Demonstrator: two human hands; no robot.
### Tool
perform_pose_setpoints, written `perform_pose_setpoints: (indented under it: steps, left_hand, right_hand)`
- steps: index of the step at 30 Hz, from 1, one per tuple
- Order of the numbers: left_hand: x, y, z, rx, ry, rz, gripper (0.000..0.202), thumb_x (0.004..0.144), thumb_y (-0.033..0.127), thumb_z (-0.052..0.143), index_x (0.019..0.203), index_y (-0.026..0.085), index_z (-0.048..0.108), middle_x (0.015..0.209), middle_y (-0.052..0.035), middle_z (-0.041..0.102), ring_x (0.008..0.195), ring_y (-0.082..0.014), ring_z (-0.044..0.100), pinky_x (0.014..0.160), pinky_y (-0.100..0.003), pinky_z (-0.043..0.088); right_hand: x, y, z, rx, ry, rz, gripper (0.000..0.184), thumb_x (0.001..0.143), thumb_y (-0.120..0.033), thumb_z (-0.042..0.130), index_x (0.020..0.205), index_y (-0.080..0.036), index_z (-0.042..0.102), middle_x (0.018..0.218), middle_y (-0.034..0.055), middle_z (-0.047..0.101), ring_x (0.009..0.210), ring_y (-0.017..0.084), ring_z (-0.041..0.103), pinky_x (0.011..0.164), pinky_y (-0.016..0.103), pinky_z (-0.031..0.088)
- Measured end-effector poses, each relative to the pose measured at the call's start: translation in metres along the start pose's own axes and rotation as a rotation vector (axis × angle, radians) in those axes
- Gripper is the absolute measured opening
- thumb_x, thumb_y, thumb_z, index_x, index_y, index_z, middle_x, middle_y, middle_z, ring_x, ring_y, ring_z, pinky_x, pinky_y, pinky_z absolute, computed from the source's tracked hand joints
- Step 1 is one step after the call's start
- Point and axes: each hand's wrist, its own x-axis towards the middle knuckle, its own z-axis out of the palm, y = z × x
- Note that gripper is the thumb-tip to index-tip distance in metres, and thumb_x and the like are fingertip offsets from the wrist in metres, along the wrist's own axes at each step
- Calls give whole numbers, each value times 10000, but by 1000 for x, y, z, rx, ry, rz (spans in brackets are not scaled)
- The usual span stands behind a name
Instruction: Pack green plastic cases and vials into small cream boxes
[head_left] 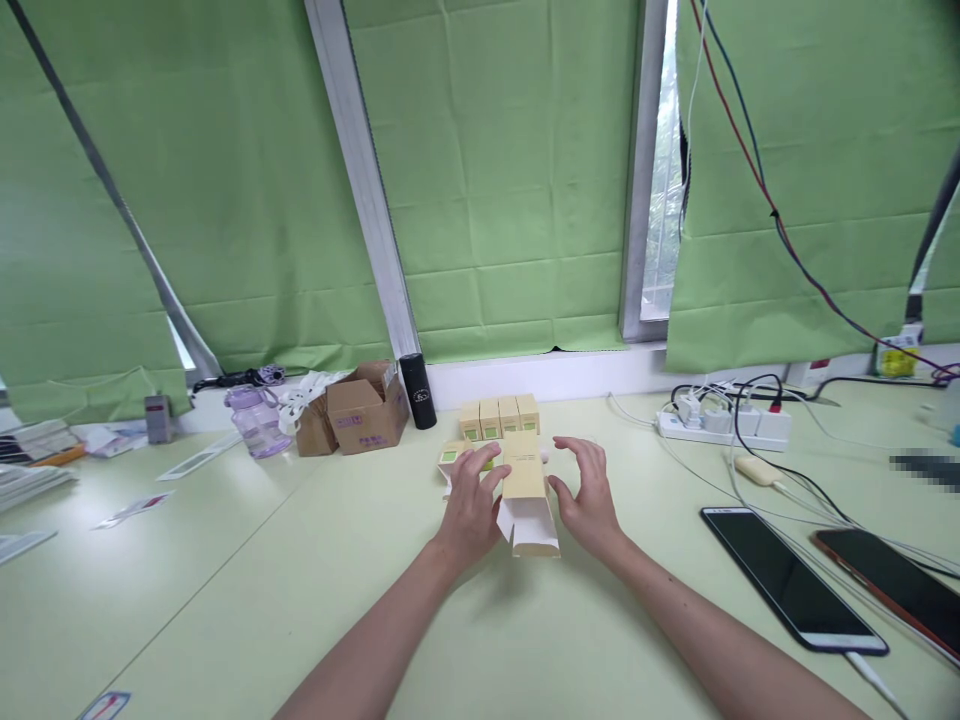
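A small cream carton [527, 492] lies on the pale green table [315, 560] with its near flap open toward me. My left hand [471, 503] rests at its left side, thumb against the carton, fingers spread over another cream box with a green label [452, 455]. On the right, my right hand [589, 490] hovers beside the carton, fingers curled and apart, holding nothing. Just behind, several cream boxes with green labels [499, 416] stand upright in a row.
Further left are a brown cardboard box [366, 412], a black cylinder [418, 391], and a purple bottle [257, 420]. To the right are a white power strip with cables [720, 420] and two phones [791, 580]. Papers lie at the far left.
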Motion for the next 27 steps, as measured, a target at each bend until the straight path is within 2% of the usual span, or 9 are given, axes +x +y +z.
perform_pose_setpoints:
  steps: [3,8,11,16,19,23,27]
  left_hand:
    - [5,2,-3,-131,-46,-61,684,903,260,704,1492,235,356,1506,-236,480,1434,-352,473,1160,-597,392]
    - [12,6,-8,-288,-106,-172,734,920,177,635,1567,277,303,1505,-191,511,1491,-343,413,1181,-599,413]
    - [19,9,-9,-311,-79,-224,661,936,181,619,1545,264,377,1477,-180,521,1454,-344,450,1174,-585,426]
    - [36,11,-5,-451,-31,-440,448,997,306,589,1436,228,539,1429,-187,533,1345,-333,543,1091,-515,506]
    - [45,11,1,-615,55,-580,522,1009,396,591,1492,216,509,1365,-178,585,1201,-295,633,1021,-462,542]
    - [46,10,10,-823,131,-765,665,983,475,640,1564,227,436,1360,-141,652,1251,-286,636,1068,-419,519]
    - [33,7,17,-907,131,-861,721,960,504,674,1561,201,415,1309,-148,681,1235,-275,660,1070,-418,526]
  right_hand:
    - [0,-2,-1,4,4,-2,399,901,-199,556,1293,-264,529,1264,103,606,1237,336,489,1043,573,450]
    - [1,-3,-1,27,18,-7,386,904,-207,561,1285,-267,540,1262,103,616,1233,330,506,1051,564,451]
    - [2,-2,-1,40,21,1,374,912,-225,560,1283,-267,546,1262,104,619,1235,329,509,1052,562,451]
    - [2,-2,-1,63,17,31,374,923,-261,557,1297,-274,549,1285,112,616,1243,333,519,1020,557,470]
    - [2,-4,-1,84,10,30,393,931,-261,554,1323,-271,532,1309,116,606,1253,329,529,1022,554,472]
    - [1,-6,-1,102,-1,34,410,936,-246,555,1343,-272,512,1326,116,600,1251,318,544,1026,547,476]
    - [1,-7,0,114,-18,31,413,933,-250,559,1342,-272,510,1336,122,598,1258,320,548,1008,537,498]
